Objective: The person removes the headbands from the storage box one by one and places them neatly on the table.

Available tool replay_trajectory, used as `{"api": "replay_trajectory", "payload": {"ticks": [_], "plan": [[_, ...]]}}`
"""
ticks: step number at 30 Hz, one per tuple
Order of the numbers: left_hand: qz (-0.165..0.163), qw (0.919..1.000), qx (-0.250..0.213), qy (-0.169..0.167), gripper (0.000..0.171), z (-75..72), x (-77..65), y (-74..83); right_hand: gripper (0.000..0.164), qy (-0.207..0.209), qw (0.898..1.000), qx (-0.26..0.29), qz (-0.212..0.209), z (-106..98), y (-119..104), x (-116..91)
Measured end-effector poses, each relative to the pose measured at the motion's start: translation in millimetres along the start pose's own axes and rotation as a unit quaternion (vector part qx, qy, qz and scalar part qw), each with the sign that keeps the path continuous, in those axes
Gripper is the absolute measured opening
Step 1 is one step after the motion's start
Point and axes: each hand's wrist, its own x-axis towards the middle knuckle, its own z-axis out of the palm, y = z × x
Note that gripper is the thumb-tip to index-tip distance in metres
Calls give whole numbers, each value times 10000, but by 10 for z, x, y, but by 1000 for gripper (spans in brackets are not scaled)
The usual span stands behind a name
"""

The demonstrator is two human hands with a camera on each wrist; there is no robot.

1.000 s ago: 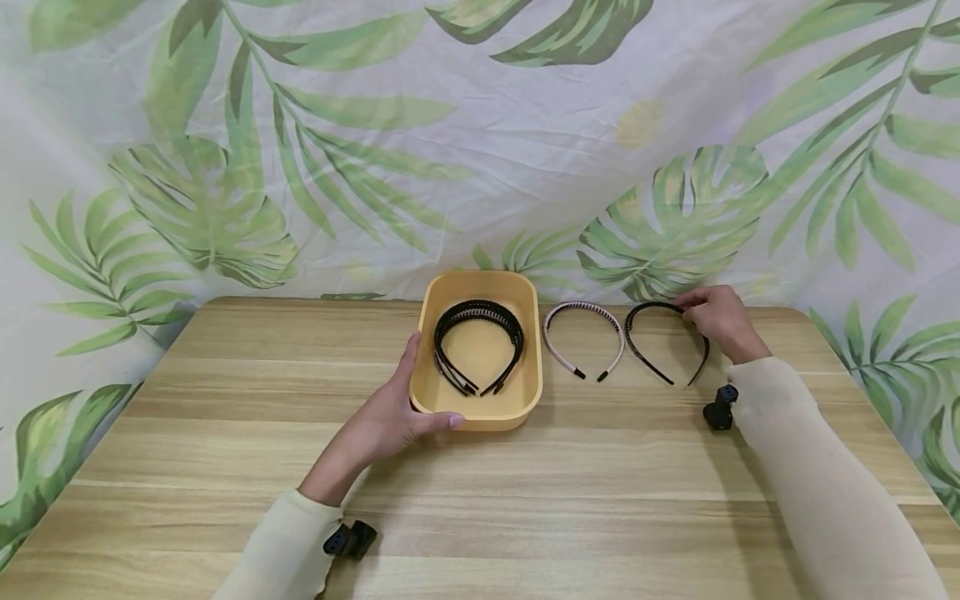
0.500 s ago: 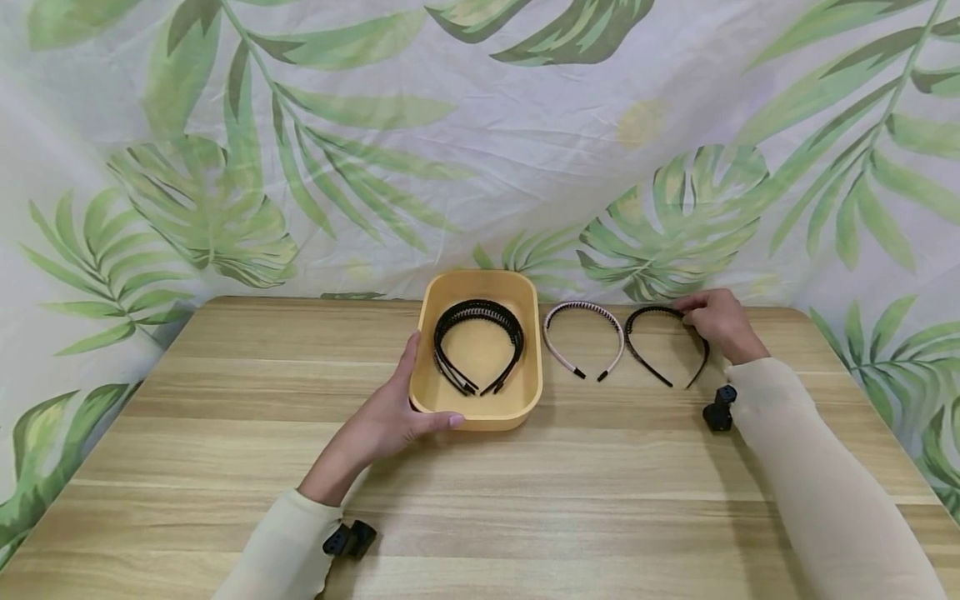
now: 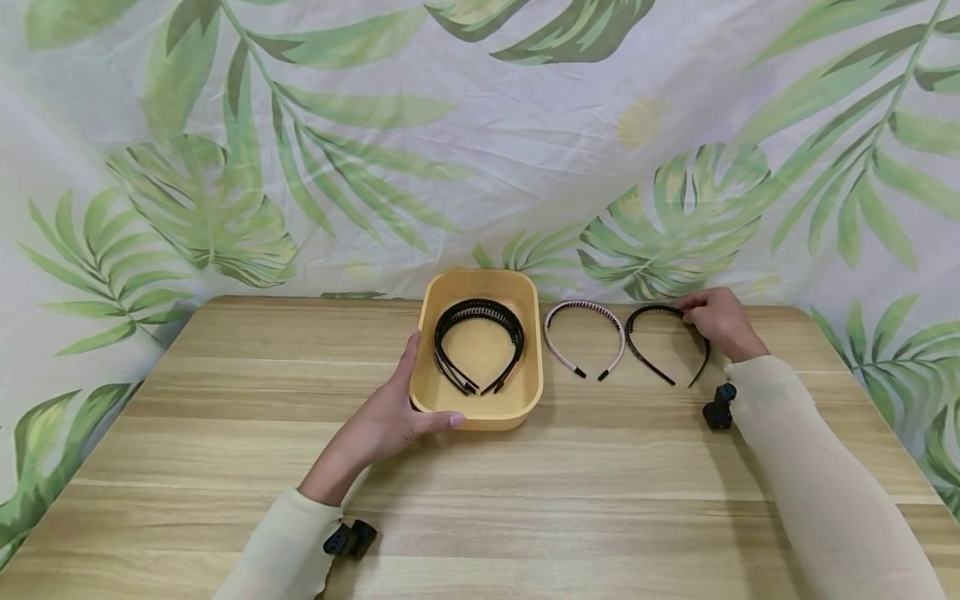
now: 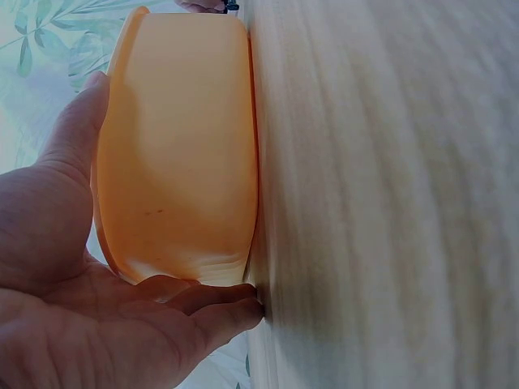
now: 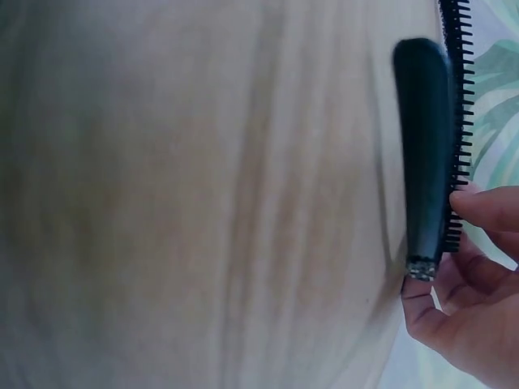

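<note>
Yellow box, plastic by the look of it, sits by the back edge of the desk, approx. mid-length, w/ a nest of dark headbands inside. From my remote seat I see the L hand gripping the box's near L corner, thumb along the near rim. Toward the desk's back R corner, the R hand pinches a black toothed headband btwn thumb & fingers; can't tell if it's fully off the desk. A pale pink headband lies btwn that one & the box, tips toward the front edge. Risks, as I judge: the pinch is off-centre, so the black band could swing or slip & its tips snag the pink one; if the L grip eased, a bump could shift the box & jostle the nest.
</note>
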Motion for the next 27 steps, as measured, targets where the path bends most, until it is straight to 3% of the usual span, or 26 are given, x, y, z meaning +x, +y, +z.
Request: {"api": "replay_trajectory", "payload": {"ticks": [27], "plan": [[92,10000,-23,-8,139,-3,0,1,37,-64,10000,-6,1,19,8,15]]}}
